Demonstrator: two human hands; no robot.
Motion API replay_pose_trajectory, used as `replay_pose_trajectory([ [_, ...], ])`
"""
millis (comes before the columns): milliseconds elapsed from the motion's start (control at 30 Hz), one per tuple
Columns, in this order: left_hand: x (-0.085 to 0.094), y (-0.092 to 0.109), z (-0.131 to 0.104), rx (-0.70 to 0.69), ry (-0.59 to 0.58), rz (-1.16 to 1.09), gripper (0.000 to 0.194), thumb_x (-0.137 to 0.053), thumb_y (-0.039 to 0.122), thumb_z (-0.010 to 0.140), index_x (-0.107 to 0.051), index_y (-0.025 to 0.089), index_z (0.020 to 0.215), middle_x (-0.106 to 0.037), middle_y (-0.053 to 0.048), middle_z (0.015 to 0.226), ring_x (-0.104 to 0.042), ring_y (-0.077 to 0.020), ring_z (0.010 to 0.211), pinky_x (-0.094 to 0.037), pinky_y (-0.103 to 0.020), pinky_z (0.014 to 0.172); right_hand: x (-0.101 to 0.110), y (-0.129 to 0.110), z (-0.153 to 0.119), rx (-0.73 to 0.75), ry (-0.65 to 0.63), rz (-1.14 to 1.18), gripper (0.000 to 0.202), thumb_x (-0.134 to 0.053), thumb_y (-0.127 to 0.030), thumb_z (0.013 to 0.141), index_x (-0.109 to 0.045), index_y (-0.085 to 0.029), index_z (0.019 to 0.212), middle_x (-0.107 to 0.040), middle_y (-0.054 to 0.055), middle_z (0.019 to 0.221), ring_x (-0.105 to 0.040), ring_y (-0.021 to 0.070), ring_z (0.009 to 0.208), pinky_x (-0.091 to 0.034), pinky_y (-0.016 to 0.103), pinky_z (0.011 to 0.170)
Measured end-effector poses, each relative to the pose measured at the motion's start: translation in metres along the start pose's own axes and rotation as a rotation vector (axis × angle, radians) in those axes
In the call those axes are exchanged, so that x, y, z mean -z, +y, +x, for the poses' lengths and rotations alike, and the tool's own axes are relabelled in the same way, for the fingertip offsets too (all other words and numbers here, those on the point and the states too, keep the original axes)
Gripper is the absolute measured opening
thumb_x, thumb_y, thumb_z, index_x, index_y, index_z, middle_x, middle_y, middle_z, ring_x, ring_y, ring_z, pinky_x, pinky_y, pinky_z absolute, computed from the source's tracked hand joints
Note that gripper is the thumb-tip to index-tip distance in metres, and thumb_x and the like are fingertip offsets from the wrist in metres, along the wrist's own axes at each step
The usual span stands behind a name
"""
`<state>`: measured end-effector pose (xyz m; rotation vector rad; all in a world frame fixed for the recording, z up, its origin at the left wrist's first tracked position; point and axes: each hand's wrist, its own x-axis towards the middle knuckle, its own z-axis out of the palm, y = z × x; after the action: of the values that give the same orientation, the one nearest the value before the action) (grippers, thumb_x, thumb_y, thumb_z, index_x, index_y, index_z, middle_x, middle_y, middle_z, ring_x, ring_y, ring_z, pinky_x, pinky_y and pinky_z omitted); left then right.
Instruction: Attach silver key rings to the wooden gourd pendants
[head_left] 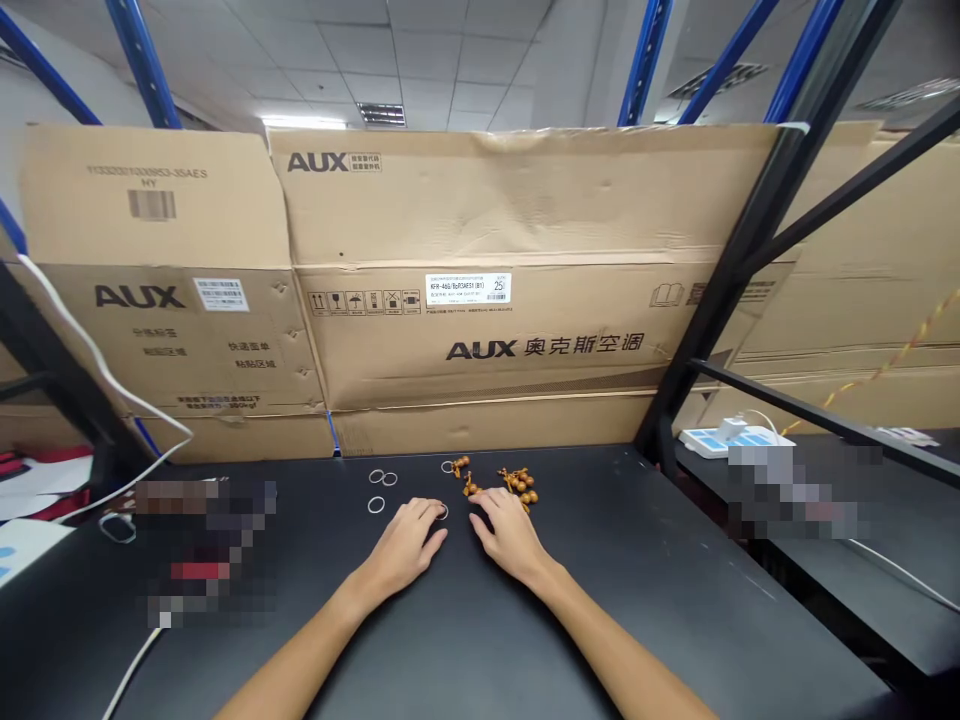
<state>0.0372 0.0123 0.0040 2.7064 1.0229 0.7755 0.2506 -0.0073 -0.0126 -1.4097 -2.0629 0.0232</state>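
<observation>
A key ring (443, 512) touches the left hand (405, 545) fingers at 1 o'clock; small brown gourd charms (517, 483) lie at 12 from the right hand (510, 535). Both hands' fingers rest flat, loosely spread, pinching nothing.

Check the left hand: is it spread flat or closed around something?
Flat. The left hand lies palm down on the black table, fingers extended, gripping nothing; a metal ring sits at its fingertips.

**Even overhead light, warped edges**

Bright, flat light falls from a ceiling panel (289, 122), leaving only faint shadows on the matte black desk (600, 560). Wide-angle distortion bends the blue uprights (142, 60). Three pixelated patches blot out detail; the centre is sharp.
</observation>
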Motion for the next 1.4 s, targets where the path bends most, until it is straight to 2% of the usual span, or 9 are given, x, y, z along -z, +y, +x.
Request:
replay_pose_trajectory([
  [133,-0.002,-0.002,0.0,0.033,0.005,-0.004,0.023,-0.045,0.023,0.093,-0.056,0.022,0.112,-0.063,-0.006,0.108,-0.058,-0.0222,0.098,-0.047,-0.038,0.087,0.002,-0.006,0.001,0.003,0.019,0.028,0.019,-0.046,-0.021,0.09,-0.06,-0.02,0.102,-0.064,0.008,0.101,-0.056,0.023,0.097,-0.045,0.037,0.086],
  [233,-0.002,-0.002,0.0,0.033,0.018,0.005,0.021,-0.046,0.023,0.092,-0.057,0.023,0.11,-0.063,-0.006,0.106,-0.058,-0.0222,0.097,-0.047,-0.038,0.085,0.001,-0.004,0.002,-0.031,0.038,-0.002,0.028,-0.047,-0.022,0.09,-0.056,-0.019,0.116,-0.06,0.009,0.118,-0.052,0.024,0.11,-0.041,0.038,0.095],
  [367,-0.003,-0.002,0.001,0.035,0.041,0.003,0.02,-0.047,0.024,0.091,-0.058,0.023,0.108,-0.063,-0.005,0.106,-0.058,-0.0224,0.099,-0.047,-0.038,0.086,-0.002,0.002,0.003,-0.058,-0.056,-0.071,0.041,-0.047,-0.027,0.09,-0.048,-0.022,0.13,-0.05,0.008,0.135,-0.041,0.0269,0.125,-0.035,0.043,0.103],
  [433,-0.003,-0.002,0.001,0.042,0.039,0.001,0.02,-0.047,0.024,0.091,-0.058,0.023,0.107,-0.064,-0.005,0.105,-0.057,-0.0226,0.098,-0.047,-0.038,0.085,-0.002,0.003,0.003,-0.048,-0.067,-0.06,0.036,-0.047,-0.027,0.09,-0.052,-0.023,0.125,-0.056,0.007,0.129,-0.043,0.0263,0.124,-0.034,0.043,0.102],
  [533,-0.003,-0.002,0.001,0.049,0.032,0.001,0.018,-0.048,0.024,0.091,-0.059,0.023,0.106,-0.064,-0.005,0.103,-0.057,-0.0228,0.098,-0.046,-0.038,0.085,0.0,0.0,0.003,-0.04,-0.037,-0.002,0.019,-0.049,-0.025,0.09,-0.061,-0.022,0.103,-0.066,0.005,0.105,-0.053,0.0233,0.107,-0.039,0.039,0.095],
  [667,-0.003,-0.001,0.002,0.062,0.035,0.016,0.015,-0.048,0.026,0.091,-0.06,0.022,0.1,-0.064,-0.005,0.099,-0.056,-0.0227,0.095,-0.046,-0.039,0.083,0.002,-0.004,0.003,-0.021,-0.03,0.038,0.011,-0.049,-0.018,0.088,-0.06,-0.021,0.085,-0.066,0.004,0.089,-0.057,0.0212,0.091,-0.043,0.035,0.083],
  [833,-0.007,-0.002,0.002,0.036,0.009,0.089,0.019,-0.043,0.026,0.094,-0.062,0.021,0.097,-0.064,-0.006,0.094,-0.057,-0.0227,0.089,-0.045,-0.038,0.08,0.0,-0.008,0.0,0.032,-0.044,0.095,0.018,-0.047,-0.01,0.083,-0.058,-0.02,0.092,-0.064,0.004,0.09,-0.056,0.0199,0.087,-0.044,0.033,0.079],
  [1033,-0.011,-0.002,0.002,-0.005,0.021,0.119,0.024,-0.038,0.024,0.097,-0.061,0.021,0.09,-0.063,-0.007,0.09,-0.057,-0.0226,0.085,-0.046,-0.038,0.077,-0.003,-0.008,-0.001,0.056,-0.048,0.103,0.023,-0.046,-0.009,0.083,-0.059,-0.019,0.098,-0.062,0.005,0.092,-0.054,0.0204,0.089,-0.044,0.033,0.081],
  [1400,-0.007,-0.009,0.006,0.16,0.079,-0.218,0.023,-0.039,0.023,0.095,-0.062,0.02,0.091,-0.067,-0.004,0.093,-0.063,-0.0177,0.088,-0.05,-0.032,0.083,-0.003,-0.009,-0.003,0.062,-0.097,0.056,0.026,-0.048,-0.009,0.079,-0.06,-0.02,0.098,-0.059,0.005,0.091,-0.05,0.0203,0.088,-0.04,0.033,0.08],
])
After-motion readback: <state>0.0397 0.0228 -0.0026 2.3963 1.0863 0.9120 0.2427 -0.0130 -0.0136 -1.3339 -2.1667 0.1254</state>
